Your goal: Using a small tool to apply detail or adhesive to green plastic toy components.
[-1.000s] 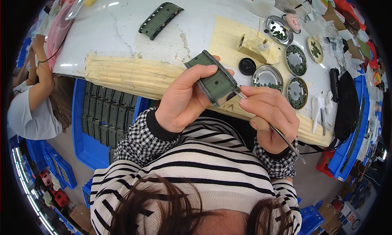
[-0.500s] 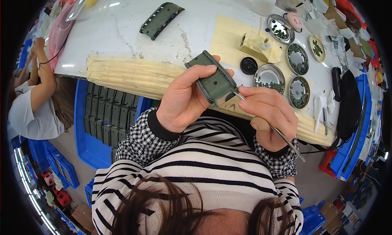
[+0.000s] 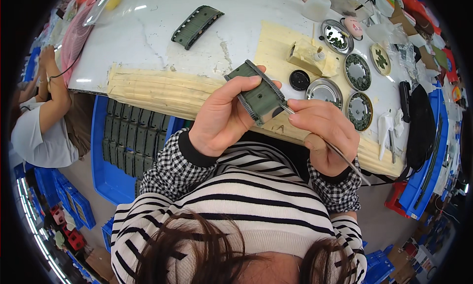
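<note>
My left hand (image 3: 219, 119) is closed around a green camouflage toy tank chassis (image 3: 258, 95) with ridged dark tracks along two sides. Its thumb presses on the flat face, where a small dark hole shows. My right hand (image 3: 327, 133) grips a slender metal tool (image 3: 349, 161), possibly tweezers, slanting down to the right behind the fingers. The tool's tip meets the chassis, or nearly so, at its right corner; whether the tip holds any small part cannot be made out. A similar green tracked chassis (image 3: 198, 26) lies on the white table (image 3: 143, 47), beyond my left hand.
Round metal dishes (image 3: 358, 72) of small green parts stand right of my hands, near a black cap (image 3: 299, 80) and a tape-wrapped block (image 3: 310, 58). A blue crate (image 3: 106, 183) with rows of green chassis sits below the table edge. Another person (image 3: 42, 131) is at left.
The chassis and both hands have shifted only slightly. The tool has turned a little in my right hand, its tip staying at the chassis' right corner.
</note>
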Demonstrator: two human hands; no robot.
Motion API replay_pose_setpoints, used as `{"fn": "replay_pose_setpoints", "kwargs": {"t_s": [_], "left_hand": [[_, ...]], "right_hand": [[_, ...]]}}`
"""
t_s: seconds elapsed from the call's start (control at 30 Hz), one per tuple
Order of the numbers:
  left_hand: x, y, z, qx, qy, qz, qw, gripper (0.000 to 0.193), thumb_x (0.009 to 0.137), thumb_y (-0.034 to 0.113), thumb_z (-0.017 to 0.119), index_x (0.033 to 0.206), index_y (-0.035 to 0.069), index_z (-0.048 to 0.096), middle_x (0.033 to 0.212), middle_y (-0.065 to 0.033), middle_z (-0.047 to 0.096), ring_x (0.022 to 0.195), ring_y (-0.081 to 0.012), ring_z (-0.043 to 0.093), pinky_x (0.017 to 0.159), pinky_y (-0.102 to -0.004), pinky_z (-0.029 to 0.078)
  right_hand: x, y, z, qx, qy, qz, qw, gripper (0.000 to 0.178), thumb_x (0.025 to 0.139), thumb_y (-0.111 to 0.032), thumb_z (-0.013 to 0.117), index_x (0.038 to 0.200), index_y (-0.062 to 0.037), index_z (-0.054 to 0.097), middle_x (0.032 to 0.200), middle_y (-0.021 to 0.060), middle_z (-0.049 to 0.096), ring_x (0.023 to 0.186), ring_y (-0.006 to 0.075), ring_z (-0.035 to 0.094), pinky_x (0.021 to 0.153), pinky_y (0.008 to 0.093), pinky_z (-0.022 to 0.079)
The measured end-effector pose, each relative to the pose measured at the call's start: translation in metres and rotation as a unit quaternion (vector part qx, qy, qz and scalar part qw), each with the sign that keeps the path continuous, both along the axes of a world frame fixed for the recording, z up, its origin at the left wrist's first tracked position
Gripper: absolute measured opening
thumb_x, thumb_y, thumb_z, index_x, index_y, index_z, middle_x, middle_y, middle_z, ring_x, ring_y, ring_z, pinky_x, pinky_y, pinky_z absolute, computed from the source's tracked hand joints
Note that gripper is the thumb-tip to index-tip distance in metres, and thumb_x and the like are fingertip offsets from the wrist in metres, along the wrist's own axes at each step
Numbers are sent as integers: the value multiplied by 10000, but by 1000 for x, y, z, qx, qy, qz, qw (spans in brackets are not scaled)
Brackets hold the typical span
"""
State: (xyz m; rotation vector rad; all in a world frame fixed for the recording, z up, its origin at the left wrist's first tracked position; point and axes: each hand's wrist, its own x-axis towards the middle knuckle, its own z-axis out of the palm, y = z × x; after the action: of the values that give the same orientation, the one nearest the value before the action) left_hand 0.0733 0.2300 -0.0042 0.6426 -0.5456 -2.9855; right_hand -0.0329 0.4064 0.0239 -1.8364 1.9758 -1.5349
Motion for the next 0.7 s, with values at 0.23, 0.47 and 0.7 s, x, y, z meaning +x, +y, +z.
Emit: {"fn": "replay_pose_setpoints", "kwargs": {"t_s": [0.23,0.47,0.7], "left_hand": [[0,-14,10,58,68,59,994,437,969,185,504,1337,-29,404,1223,-221,533,1095,-281,589,874,-338,564],[-5,-22,9,305,194,5,932,609,900,404,593,1249,-72,444,1162,-171,483,1047,-250,609,872,-269,585],[-15,-13,16,306,144,33,940,571,845,406,664,1090,-80,491,1139,-138,470,992,-220,630,860,-258,591]], "right_hand": [[-2,13,-5,-132,-129,-136,973,495,982,-415,469,961,45,649,956,192,679,844,256,640,762,338,508],[11,20,-12,-126,-146,-167,967,489,981,-412,470,951,45,641,906,172,682,802,228,630,734,321,493],[18,24,-15,-126,-133,-145,972,354,968,-273,504,967,52,642,914,171,683,790,229,632,753,316,491]]}}
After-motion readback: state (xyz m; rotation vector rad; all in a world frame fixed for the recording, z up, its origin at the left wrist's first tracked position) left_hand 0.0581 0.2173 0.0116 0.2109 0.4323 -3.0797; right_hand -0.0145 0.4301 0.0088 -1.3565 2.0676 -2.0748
